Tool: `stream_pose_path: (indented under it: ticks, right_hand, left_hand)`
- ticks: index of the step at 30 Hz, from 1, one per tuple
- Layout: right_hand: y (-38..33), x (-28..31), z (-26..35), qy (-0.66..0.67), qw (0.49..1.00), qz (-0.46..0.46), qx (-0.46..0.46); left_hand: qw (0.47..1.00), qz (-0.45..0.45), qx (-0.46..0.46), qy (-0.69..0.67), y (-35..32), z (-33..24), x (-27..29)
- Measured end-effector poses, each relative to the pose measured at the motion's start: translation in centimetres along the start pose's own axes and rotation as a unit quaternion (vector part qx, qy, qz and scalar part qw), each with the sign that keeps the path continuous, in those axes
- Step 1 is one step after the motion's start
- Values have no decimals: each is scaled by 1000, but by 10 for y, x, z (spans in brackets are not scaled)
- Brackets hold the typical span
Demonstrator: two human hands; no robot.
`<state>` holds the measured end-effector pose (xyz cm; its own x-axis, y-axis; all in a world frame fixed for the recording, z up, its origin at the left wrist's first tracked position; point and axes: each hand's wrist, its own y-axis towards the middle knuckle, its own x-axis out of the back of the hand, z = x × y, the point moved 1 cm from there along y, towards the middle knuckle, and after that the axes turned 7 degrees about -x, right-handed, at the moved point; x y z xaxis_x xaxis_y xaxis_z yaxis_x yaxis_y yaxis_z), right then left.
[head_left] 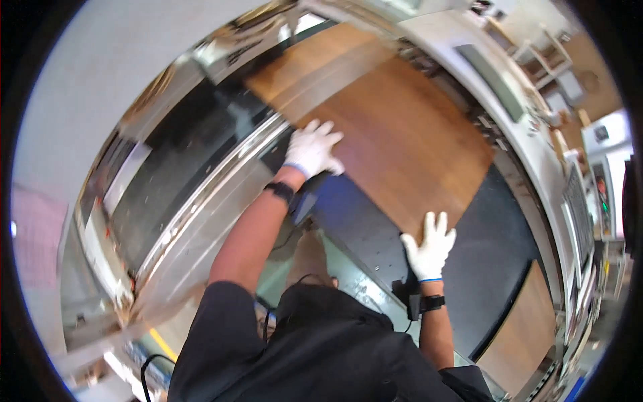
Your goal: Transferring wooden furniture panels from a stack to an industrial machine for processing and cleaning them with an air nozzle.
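Note:
A large brown wood-grain board (408,137) lies across a black work surface (485,234), its far left part passing under a pale crossbar. My left hand (313,147), in a white glove, rests with fingers spread on the board's near left edge. At the near right corner, my right hand (430,248), gloved the same way, touches the board with its fingers stretched out. Both wrists wear black bands. Neither hand wraps round anything that shows.
A second wooden board (519,328) lies at the lower right. A metal rail (201,184) runs along the left of the black surface. On the right, a white machine beam (462,57) curves past the board. Shelving and equipment stand beyond. The picture is somewhat blurred.

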<state>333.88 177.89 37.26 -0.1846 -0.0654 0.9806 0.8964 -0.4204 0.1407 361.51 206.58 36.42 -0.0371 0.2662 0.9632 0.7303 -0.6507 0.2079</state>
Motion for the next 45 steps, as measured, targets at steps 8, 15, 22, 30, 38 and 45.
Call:
stream_pose_path:
  ticks: [8,15,22,30,38,45]
  right_hand:
    - [9,1,11,7,1000,16,-9]
    - [14,10,2,30,999,12,-23]
    - [7,32,-12,70,996,51,-32]
    - [-39,26,-31,225,967,16,-117]
    - [-267,94,-171,446,858,147,-209]
    - [-503,113,-330,376,810,111,-436]
  left_hand:
    - [997,66,34,1,3,8,13]
    - [998,49,1,-24,19,1,21]
    - [997,27,-56,-47,2,-2,5]
    - [992,112,-62,19,9,-23,58]
    - [888,385,0,253,48,-199,90]
    - [779,349,-388,-349,-97,-711,48]
